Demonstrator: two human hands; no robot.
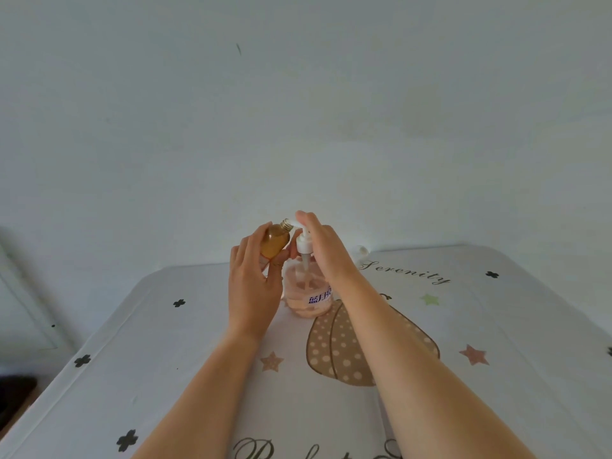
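Table under a printed cloth carries a clear pump bottle of pinkish soap, standing near the far edge. The right hand lies with straight fingers on the pump head, pressing. The left hand grips a small amber bottle, tilted with its open mouth at the spout. Filling seems to be the step in hand; next comes a slow press with mouth and spout aligned. A white cap lies behind, probably the small bottle's
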